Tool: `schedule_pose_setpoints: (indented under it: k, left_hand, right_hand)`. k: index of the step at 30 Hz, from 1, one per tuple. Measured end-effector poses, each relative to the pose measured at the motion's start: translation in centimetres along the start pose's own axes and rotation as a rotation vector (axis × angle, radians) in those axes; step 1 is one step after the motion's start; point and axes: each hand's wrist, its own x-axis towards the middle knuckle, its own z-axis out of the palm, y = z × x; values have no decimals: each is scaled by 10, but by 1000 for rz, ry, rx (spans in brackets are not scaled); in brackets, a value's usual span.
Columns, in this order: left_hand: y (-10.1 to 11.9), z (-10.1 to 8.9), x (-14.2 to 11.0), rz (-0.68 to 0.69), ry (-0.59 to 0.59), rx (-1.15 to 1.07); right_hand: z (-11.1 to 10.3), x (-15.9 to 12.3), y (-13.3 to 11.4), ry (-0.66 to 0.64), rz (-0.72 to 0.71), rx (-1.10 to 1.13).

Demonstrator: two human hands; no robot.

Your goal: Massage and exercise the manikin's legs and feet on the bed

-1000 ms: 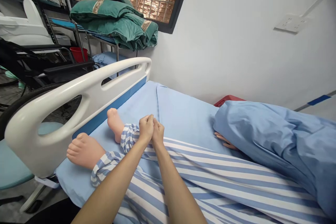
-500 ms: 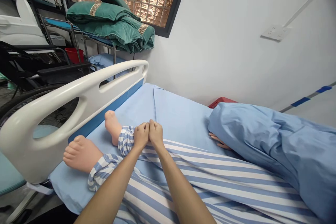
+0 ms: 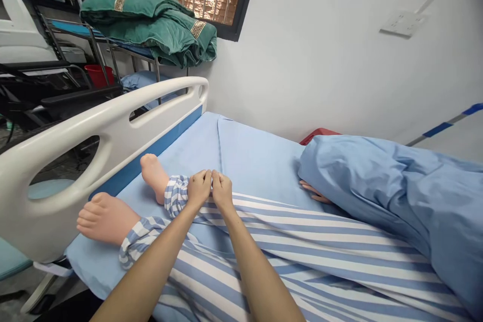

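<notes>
A manikin lies on the bed, its bare feet near the footboard. It wears blue-and-white striped trousers with cuffs rolled at the ankles. My left hand is closed on the far trouser leg just above the rolled cuff. Beside it, my right hand is closed on the same leg, knuckles up. A narrow gap parts the two hands at the thumbs. The fingertips are hidden under both hands. My forearms cross above the nearer trouser leg.
A white footboard closes off the left end of the bed. The blue quilt is folded back on the right, with the manikin's fingers showing beneath it. Green bedding is piled on a rack by the window. A wheelchair stands behind the footboard.
My hands have parted slightly at the thumbs, where they were touching before. The view has shifted a little, moving the footboard and feet left in the picture.
</notes>
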Motion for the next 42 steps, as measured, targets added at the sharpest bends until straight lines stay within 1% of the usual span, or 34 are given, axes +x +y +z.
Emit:
schedule_pose_setpoints:
  k: [3, 7, 9, 10, 12, 14, 17, 20, 26, 29, 32, 34, 36, 39, 42]
  left_hand:
    - [12, -3, 6, -19, -8, -137]
    - [44, -5, 17, -17, -15, -401]
    - [56, -2, 18, -5, -39, -463]
    - [58, 0, 16, -11, -42, -471]
    - [55, 7, 11, -48, -6, -436]
    - [43, 14, 5, -76, 34, -324]
    - [24, 21, -4, -33, 23, -131]
    - [15, 23, -7, 13, 14, -58]
    - [17, 21, -5, 12, 1, 0]
    - [17, 21, -5, -17, -2, 2]
    - [17, 20, -6, -16, -19, -23]
    - [16, 20, -6, -11, -30, -26]
    - [16, 21, -6, -3, -21, -18]
    - [15, 22, -7, 21, 6, -13]
    - [15, 23, -6, 33, 5, -3]
  right_hand:
    - [-2, 1, -1, 18, 14, 38]
    - [-5, 3, 0, 21, 26, 158]
    - [-6, 4, 0, 31, 41, 218]
    - [-7, 4, 1, 40, 54, 242]
    - [-8, 5, 1, 62, 83, 274]
    - [-9, 5, 1, 88, 106, 285]
    - [-8, 5, 1, 107, 121, 292]
    - [-6, 5, 3, 110, 125, 295]
    - [-4, 7, 5, 104, 130, 282]
    - [-11, 11, -4, 87, 128, 151]
    - [-22, 14, -16, 64, 41, -9]
    - [-27, 14, -18, 56, -17, -47]
    - [-29, 11, -15, 48, -34, -51]
    - [-28, 5, -1, 28, -11, -26]
    - [-26, 2, 10, 10, 5, 18]
